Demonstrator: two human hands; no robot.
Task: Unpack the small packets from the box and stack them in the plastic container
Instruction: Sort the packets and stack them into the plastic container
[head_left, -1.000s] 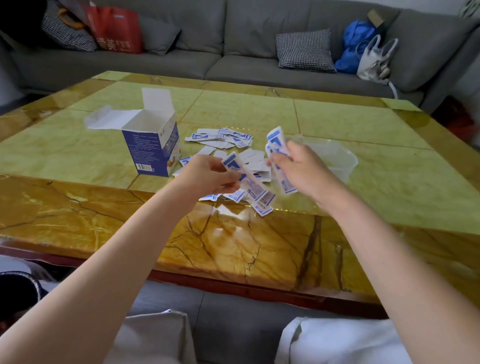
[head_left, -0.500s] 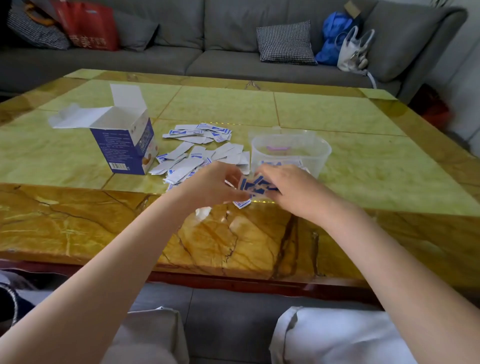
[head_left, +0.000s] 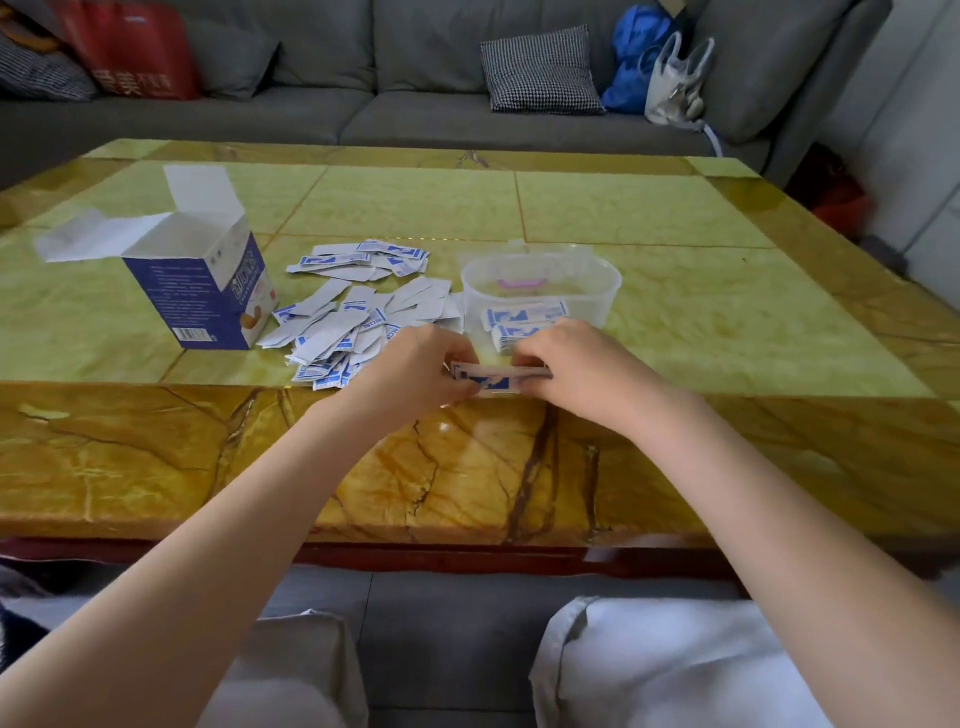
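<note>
A stack of small blue-and-white packets lies edge-down on the table, held at its two ends. My left hand grips the left end and my right hand grips the right end. Just behind them stands the clear plastic container with a few packets lying inside. A loose pile of several packets is spread on the table to the left of the container. The open blue box stands upright at the left with its flaps up.
The table has a green stone top with a yellow-brown marbled border. A grey sofa runs along the far side, carrying a checked cushion, a red bag and a blue bag. My knees show below the table edge.
Both hands came down from above the table with their packets and brought them together into one stack on the tabletop in front of the container. The camera view shifted slightly.
</note>
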